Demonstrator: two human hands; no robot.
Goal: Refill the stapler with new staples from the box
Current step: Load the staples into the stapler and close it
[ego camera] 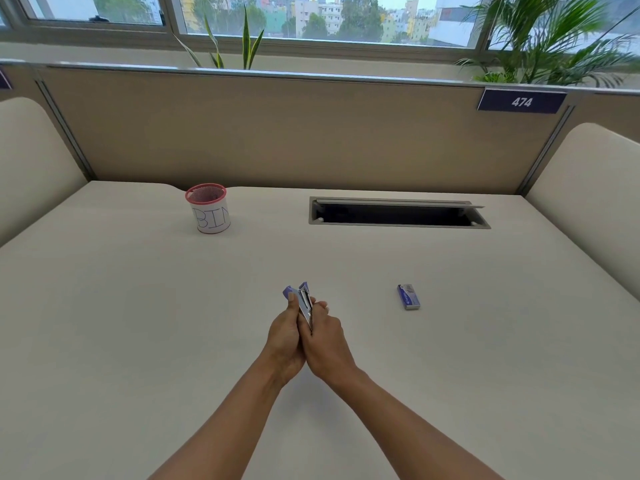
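Both hands together, clamped on the stapler (304, 301): left hand (284, 336) and right hand (325, 337) pressed side by side, fingers wrapped round its rear half, nose pointing up and away from the person. It's held above the desk (138, 323), on the near side of the cable hatch (398, 213), roughly under the hatch's left end. The purple tips look splayed with the metal magazine showing between them, so my read is it's hinged open or partly so; can't tell if the channel is empty. Staple box (408, 297) lies flat on the desk, nearer the person than the hatch, about under its middle, well apart from the hands and untouched. Mesh cup marked BIN (209, 209) stands left of the hatch. Handling, as I judge it: stapler is small, rigid, light, plastic shell over slick steel, and the spring-loaded top will want to snap shut, so one hand should grip the base and the other pin the cover back by its purple end, fingers clear of the magazine rail. Box is light card and crushable, so pinch it by the long sides. Staple strips are brittle and break if bent, so lift a strip by its ends and keep it straight
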